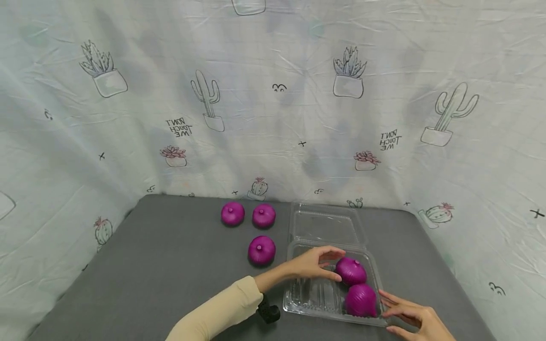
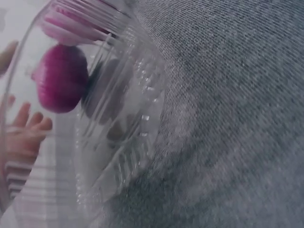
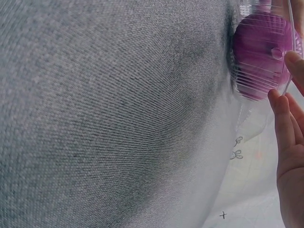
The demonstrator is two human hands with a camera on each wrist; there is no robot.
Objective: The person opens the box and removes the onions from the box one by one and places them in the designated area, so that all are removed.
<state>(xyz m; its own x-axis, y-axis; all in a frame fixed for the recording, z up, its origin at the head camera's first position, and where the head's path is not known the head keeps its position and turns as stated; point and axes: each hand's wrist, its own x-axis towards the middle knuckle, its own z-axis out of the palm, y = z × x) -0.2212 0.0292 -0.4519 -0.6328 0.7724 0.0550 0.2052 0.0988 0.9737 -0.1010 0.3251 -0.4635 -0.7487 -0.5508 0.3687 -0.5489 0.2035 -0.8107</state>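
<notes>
A clear plastic clamshell box (image 1: 313,310) lies with its lid (image 1: 326,225) folded back. Two purple onions sit in its right side: a rear onion (image 1: 351,271) and a front onion (image 1: 361,300). Over the box, my left hand (image 1: 313,263) has thumb and fingers spread beside the rear onion; whether the tips touch it I cannot tell. In the left wrist view, a gap shows between the fingers (image 2: 35,122) and an onion (image 2: 62,78). My right hand (image 1: 415,315) rests its extended fingertips against the box's right rim, beside the front onion.
Three more onions stand on the grey table left of the box: one at the back left (image 1: 232,213), one next to it (image 1: 264,216) and one nearer (image 1: 262,250). A patterned curtain (image 1: 273,118) encloses the table's back and sides. A black wrist device (image 1: 268,310) hangs at my left sleeve.
</notes>
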